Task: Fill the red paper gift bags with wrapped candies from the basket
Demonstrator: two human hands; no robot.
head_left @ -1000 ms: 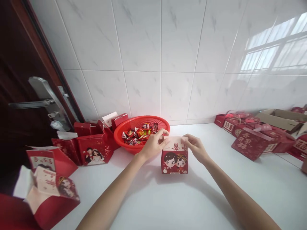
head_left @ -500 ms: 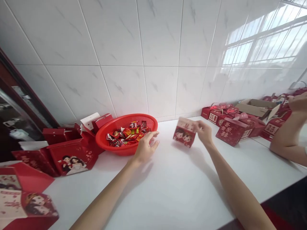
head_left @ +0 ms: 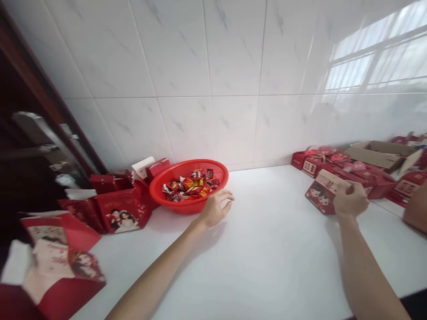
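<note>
My right hand point(head_left: 351, 198) is closed on the edge of a small red and cream gift box point(head_left: 320, 195) printed with cartoon faces. It holds this box at the right, in front of other red boxes. My left hand point(head_left: 216, 209) hovers above the white table beside the front right rim of a red plastic basket point(head_left: 187, 206). Its fingers are a little curled and apart, with nothing between them. Several wrapped candies point(head_left: 190, 187) lie in the basket.
Open red boxes point(head_left: 123, 211) with a couple's picture stand left of the basket; more point(head_left: 66, 275) lie nearer. Closed red boxes point(head_left: 310, 162) and an open brown carton point(head_left: 380, 153) are at the right. Another person's arm point(head_left: 416, 206) rests at the right edge.
My right hand has carried the gift box to the right, up to the group of red boxes. My left hand stays beside the basket. The view has shifted somewhat left.
</note>
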